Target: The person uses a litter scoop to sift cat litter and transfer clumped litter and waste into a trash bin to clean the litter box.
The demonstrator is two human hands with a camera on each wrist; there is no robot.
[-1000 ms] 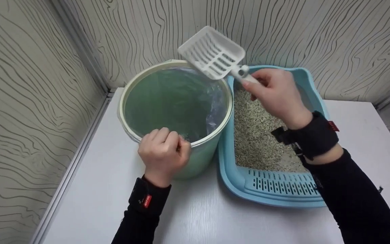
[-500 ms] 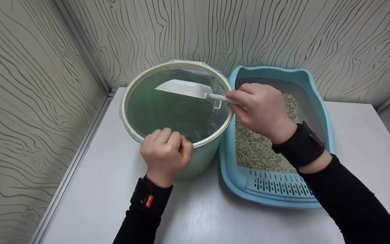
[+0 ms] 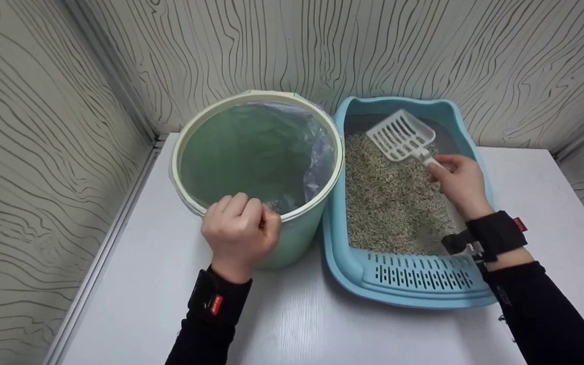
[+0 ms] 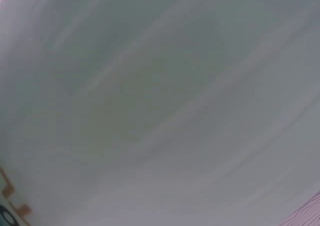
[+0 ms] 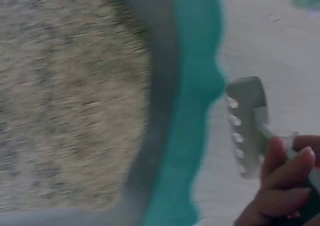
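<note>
My right hand (image 3: 458, 181) grips the handle of a white slotted scoop (image 3: 400, 135), holding it over the far end of the blue litter box (image 3: 413, 284), just above the beige litter (image 3: 388, 203). In the right wrist view the scoop (image 5: 246, 126) shows edge-on beside my fingers (image 5: 280, 186), with the box's blue rim (image 5: 192, 111) and blurred litter (image 5: 65, 111) to the left. My left hand (image 3: 240, 230) pinches the near rim of the green bucket (image 3: 256, 152), which has a clear bag lining. The left wrist view shows only a blurred pale green surface (image 4: 160, 106).
Bucket and litter box stand side by side on a white table (image 3: 292, 319), in a corner of wavy-patterned walls (image 3: 43, 126). The litter box has a slotted step (image 3: 424, 276) at its near end. Bare tabletop lies in front and to the right.
My right hand swung the scoop from above the bucket's far rim, down into the bucket mouth, then right to the litter box's far end. The left hand kept its hold on the rim.
</note>
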